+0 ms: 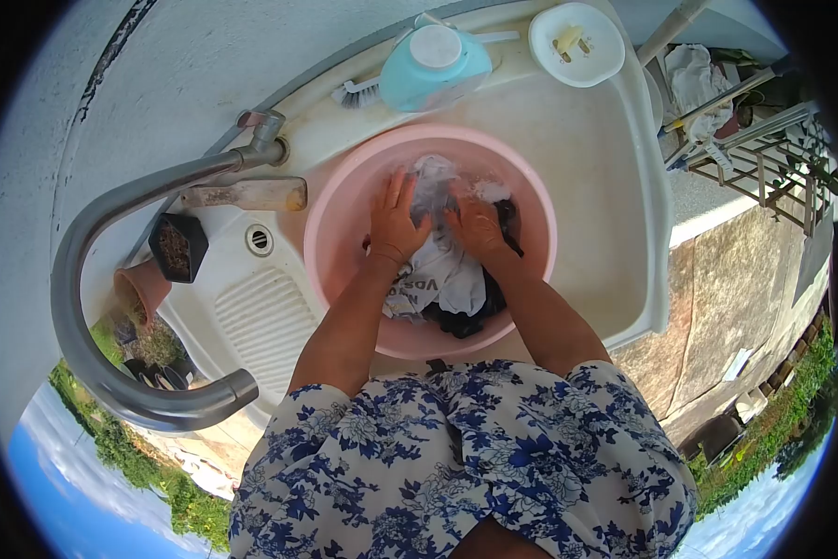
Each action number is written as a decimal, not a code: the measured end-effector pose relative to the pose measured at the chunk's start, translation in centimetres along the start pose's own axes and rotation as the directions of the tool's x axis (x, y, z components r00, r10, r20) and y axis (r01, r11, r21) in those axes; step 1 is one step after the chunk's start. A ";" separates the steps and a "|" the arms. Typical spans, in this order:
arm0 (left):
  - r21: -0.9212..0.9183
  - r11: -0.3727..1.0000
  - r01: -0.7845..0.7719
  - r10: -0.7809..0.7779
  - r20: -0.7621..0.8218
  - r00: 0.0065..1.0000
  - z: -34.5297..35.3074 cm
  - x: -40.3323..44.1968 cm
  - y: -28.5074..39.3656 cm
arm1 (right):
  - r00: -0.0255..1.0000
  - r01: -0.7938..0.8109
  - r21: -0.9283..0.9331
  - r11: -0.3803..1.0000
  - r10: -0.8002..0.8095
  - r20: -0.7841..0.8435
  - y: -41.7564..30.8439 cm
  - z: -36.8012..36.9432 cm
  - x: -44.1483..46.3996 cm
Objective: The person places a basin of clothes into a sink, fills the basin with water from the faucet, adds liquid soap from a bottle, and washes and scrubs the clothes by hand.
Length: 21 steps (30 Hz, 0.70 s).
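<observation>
A round pink basin (333, 200) stands in the sink, with wet laundry in it. White cloth (442, 265) with dark printed letters lies in the middle, and dark cloth (466, 321) shows beneath it and along the right side. My left hand (398, 224) rests on the left part of the white cloth, fingers stretched and thumb apart. Opposite it, my right hand (478, 226) lies on the cloth with its fingers extended. Neither hand appears to grasp anything. Suds (490, 191) and water show near the right fingertips; the fingertips are partly blurred.
A curved metal faucet (102, 363) arches at left over the ribbed washboard (268, 296). Behind the basin are a scrub brush (357, 93), a light-blue container (428, 70) and a soap dish (577, 45). A wooden-looking block (247, 194) and a dark pot (178, 247) sit near the faucet.
</observation>
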<state>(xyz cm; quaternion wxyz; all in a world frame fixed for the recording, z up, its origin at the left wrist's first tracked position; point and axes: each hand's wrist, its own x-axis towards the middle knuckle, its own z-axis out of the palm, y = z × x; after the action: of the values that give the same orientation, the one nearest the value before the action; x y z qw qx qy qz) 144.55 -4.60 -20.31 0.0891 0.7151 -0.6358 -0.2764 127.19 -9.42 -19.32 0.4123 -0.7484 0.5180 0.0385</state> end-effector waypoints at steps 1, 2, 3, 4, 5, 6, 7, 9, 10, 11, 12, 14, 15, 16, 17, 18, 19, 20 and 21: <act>-0.276 0.960 -0.043 -0.052 -0.330 0.943 0.6 0.0 -0.8 | 1.000 0.005 -0.003 1.000 -0.005 0.000 0.6 0.3 0.0; -0.278 0.960 -0.040 -0.057 -0.332 0.941 0.6 0.0 -0.5 | 0.976 -0.034 0.319 0.947 0.100 -0.192 1.3 1.0 -0.2; -0.225 0.966 0.128 -0.205 -0.363 0.909 0.6 -0.1 0.0 | 0.907 -0.001 0.609 0.793 0.257 -0.333 1.9 1.7 -0.3; -0.178 0.940 0.290 -0.339 -0.405 0.849 0.4 0.2 0.7 | 0.907 0.007 0.605 0.796 0.250 -0.338 2.0 1.9 -0.1; -0.182 0.942 0.281 -0.333 -0.419 0.845 0.3 1.1 1.9 | 0.901 -0.014 0.753 0.658 0.335 -0.275 1.7 1.8 0.7; -0.064 0.937 0.345 -0.350 -0.125 0.928 0.5 2.0 3.5 | 0.894 -0.033 0.870 0.491 0.404 -0.194 1.4 1.6 1.6; 0.073 0.927 0.367 -0.375 0.189 0.908 0.8 2.3 4.8 | 0.883 -0.057 0.952 0.300 0.459 -0.092 1.1 1.7 2.0; -0.152 0.939 0.308 -0.303 0.056 0.951 1.2 2.5 6.3 | 0.858 -0.092 0.989 -0.117 0.494 0.138 1.0 1.8 2.9; -0.359 0.910 0.208 -0.257 -0.096 0.961 1.1 2.7 7.0 | 0.923 -0.140 0.973 -0.185 0.331 0.196 3.2 2.2 4.1; -0.397 0.913 0.097 -0.172 -0.157 0.973 -0.6 1.8 8.6 | 0.928 -0.139 0.973 -0.183 0.319 0.193 2.1 0.4 3.2; -0.426 0.905 -0.013 -0.088 -0.218 0.972 -2.2 0.2 10.3 | 0.952 -0.141 0.937 -0.319 0.215 0.217 1.1 -1.4 2.2; -0.465 0.864 -0.195 0.081 -0.254 0.964 -4.6 -3.0 13.9 | 0.923 -0.304 0.863 -0.404 0.099 0.371 1.6 -2.6 1.2; -0.459 0.867 -0.193 0.076 -0.261 0.962 -5.6 -4.2 15.7 | 0.924 -0.309 0.863 -0.400 0.089 0.372 0.4 -3.2 0.1; -0.333 0.922 -0.200 0.114 -0.259 0.959 -6.4 -5.4 17.4 | 0.925 -0.315 0.866 -0.388 0.077 0.371 -1.7 -4.4 -1.8; -0.201 0.958 -0.203 0.149 -0.252 0.956 -6.7 -6.1 18.3 | 0.926 -0.322 0.870 -0.374 0.065 0.371 -3.1 -5.0 -3.1; -0.198 0.960 -0.199 0.143 -0.265 0.954 -6.2 -6.2 18.1 | 0.994 0.030 0.987 -0.157 0.105 -0.013 -1.6 -1.1 -2.4; -0.160 0.961 -0.225 0.152 -0.373 0.915 -5.1 -6.0 17.5 | 0.995 0.029 0.988 -0.150 0.094 -0.015 -1.4 0.1 -2.2; -0.122 0.961 -0.246 0.162 -0.470 0.867 -5.1 -5.7 17.4 | 0.993 -0.011 0.921 -0.390 -0.109 -0.035 -1.3 1.0 -2.5; -0.168 0.985 -0.034 -0.030 -0.362 0.932 -5.1 -5.2 17.2 | 0.951 -0.098 0.797 -0.595 -0.292 -0.101 -1.1 1.9 -2.8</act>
<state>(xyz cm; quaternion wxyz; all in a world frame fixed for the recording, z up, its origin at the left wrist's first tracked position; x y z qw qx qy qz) 132.09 -3.75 -6.37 0.2664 0.7429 -0.5830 -0.1931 127.45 -5.91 -18.59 0.9042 -0.0144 0.1316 -0.4060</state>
